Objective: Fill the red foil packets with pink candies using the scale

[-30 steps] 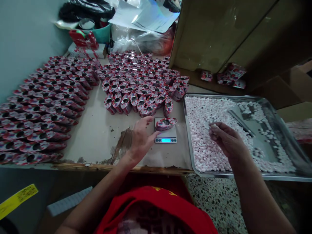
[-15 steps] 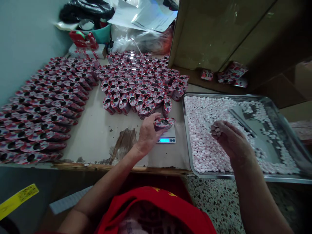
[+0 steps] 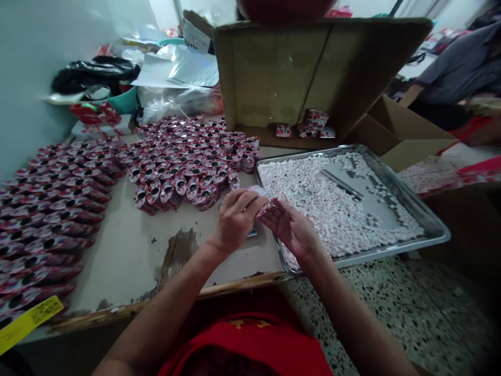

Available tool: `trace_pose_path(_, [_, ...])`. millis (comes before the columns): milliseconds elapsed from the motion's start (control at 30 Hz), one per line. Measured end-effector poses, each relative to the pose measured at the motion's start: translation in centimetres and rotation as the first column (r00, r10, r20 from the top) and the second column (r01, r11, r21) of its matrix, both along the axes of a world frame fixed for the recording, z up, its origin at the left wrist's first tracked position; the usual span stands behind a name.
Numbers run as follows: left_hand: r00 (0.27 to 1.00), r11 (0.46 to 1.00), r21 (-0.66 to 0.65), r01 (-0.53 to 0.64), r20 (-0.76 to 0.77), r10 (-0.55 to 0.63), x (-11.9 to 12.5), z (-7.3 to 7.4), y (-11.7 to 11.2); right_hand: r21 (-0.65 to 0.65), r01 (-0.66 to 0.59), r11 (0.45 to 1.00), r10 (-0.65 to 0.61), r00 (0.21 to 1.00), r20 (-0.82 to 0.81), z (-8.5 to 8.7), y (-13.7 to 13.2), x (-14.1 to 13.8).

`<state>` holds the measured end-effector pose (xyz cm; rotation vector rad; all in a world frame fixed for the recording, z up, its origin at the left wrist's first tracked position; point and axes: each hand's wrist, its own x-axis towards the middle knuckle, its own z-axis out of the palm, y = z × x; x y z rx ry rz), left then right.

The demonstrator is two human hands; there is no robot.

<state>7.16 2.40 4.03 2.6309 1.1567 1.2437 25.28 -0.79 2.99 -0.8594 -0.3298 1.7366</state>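
Packet (image 3: 261, 194), small and printed red and white, is between my two hands, just above the table (image 3: 129, 250) and beside the left rim of the metal tray (image 3: 391, 249). My left hand (image 3: 236, 219) has its grip pinched on the packet from above, fingers curled over it. My right hand (image 3: 291, 230) lies palm up with its grip loosely spread, and its fingertips (image 3: 271, 210) touch the packet's near end from below. I can't tell whether that end is open.

The tray holds a layer of small white and pink candies (image 3: 313, 188) with a metal bar (image 3: 340, 184) lying among them. Behind my hands stands a dense cluster of open packets (image 3: 188, 167), and more lie in rows (image 3: 50, 209) along the left. A cardboard box (image 3: 274, 78) stands open at the back, and a person's grey sleeve (image 3: 462, 68) shows far right.
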Motion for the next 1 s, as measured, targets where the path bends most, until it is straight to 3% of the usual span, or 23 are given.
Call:
trace_pose_path(200, [0.984, 0.996, -0.034, -0.082, 0.157, 0.087, 1.0, -2.4, -0.2, -0.059, -0.025, 0.998, 0.016, 0.991, -0.136, 0.0, -0.5, 1.3])
trace_pose_path(400, [0.947, 0.957, -0.273, -0.101, 0.269, 0.176, 1.4, -2.6, -0.3, -0.019, -0.024, 1.0, 0.023, 0.997, -0.08, -0.6, -0.9, 1.6])
trace_pose_path(500, [0.879, 0.894, -0.448, -0.017, 0.419, 0.227, 1.0, -3.0, -0.3, 0.004, -0.008, 1.0, 0.008, 1.0, -0.017, -0.7, -1.1, 1.9])
trace_pose_path(600, [0.769, 0.77, -0.622, 0.144, 0.56, 0.308, 0.3, -3.6, -0.8, 0.017, 0.039, 0.999, -0.039, 0.998, 0.05, -0.3, -1.0, 3.2])
trace_pose_path(700, [0.714, 0.687, -0.696, 0.209, 0.588, 0.379, -1.0, -4.0, -1.5, 0.063, 0.108, 0.992, -0.116, 0.982, 0.15, 0.1, -0.3, 5.5])
trace_pose_path(833, [0.794, 0.749, -0.659, 0.071, 0.492, 0.357, -3.0, -4.5, -2.1, 0.127, 0.15, 0.98, -0.18, 0.944, 0.275, -0.3, 1.0, 8.8])
trace_pose_path(1000, [0.9, 0.806, -0.585, -0.095, 0.295, 0.32, -5.0, -4.9, -2.3, 0.092, 0.266, 0.96, -0.281, 0.895, 0.346, -1.2, 1.4, 10.6])
